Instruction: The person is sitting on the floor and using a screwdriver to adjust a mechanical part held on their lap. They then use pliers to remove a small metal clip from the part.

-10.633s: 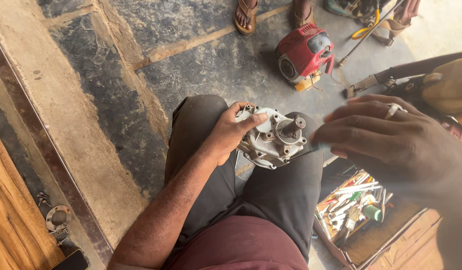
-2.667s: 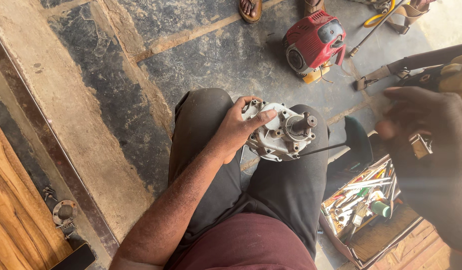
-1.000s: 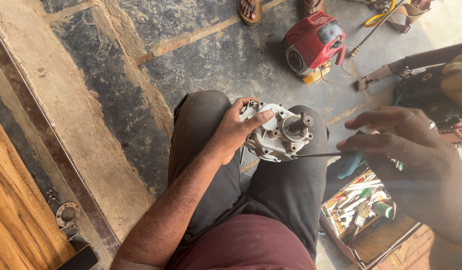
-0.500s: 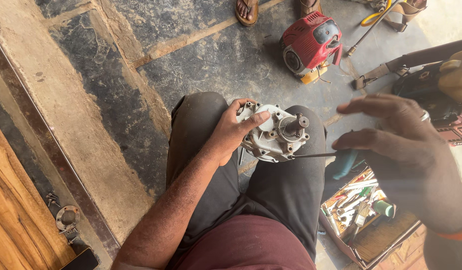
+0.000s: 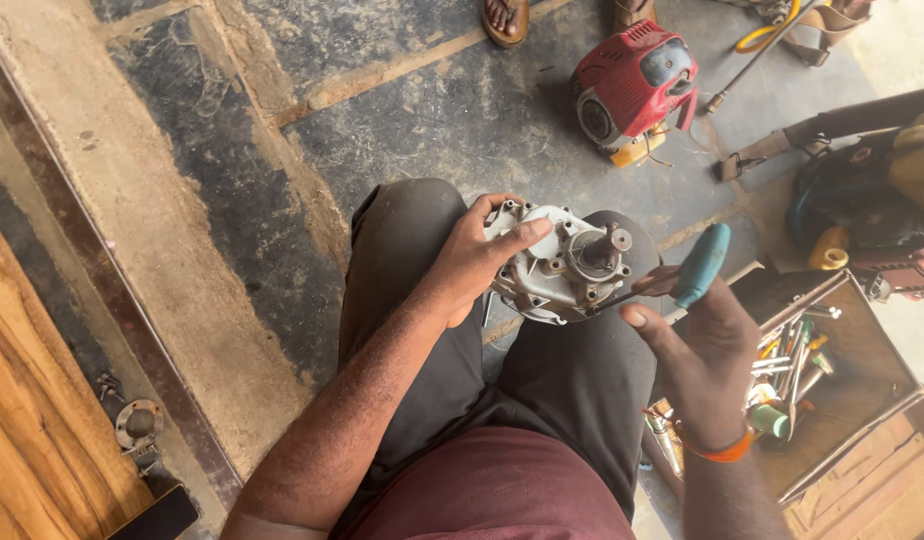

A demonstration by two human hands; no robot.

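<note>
Grey engine casing point(image 5: 557, 265) clamped in left hand point(image 5: 472, 262) on knee, right hand point(image 5: 697, 345) pinching teal-handled screwdriver point(image 5: 700, 265) at its fasteners, casing not yet apart.

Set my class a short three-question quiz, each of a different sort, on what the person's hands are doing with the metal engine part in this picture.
1. True or false: the left hand grips the grey metal engine housing resting on the knee.
2. The right hand holds which tool? A) hammer B) screwdriver with teal handle C) spanner
3. Fill in: the tool tray lies on the person's ____ side.

Key: 1 true; 2 B; 3 right.
</note>
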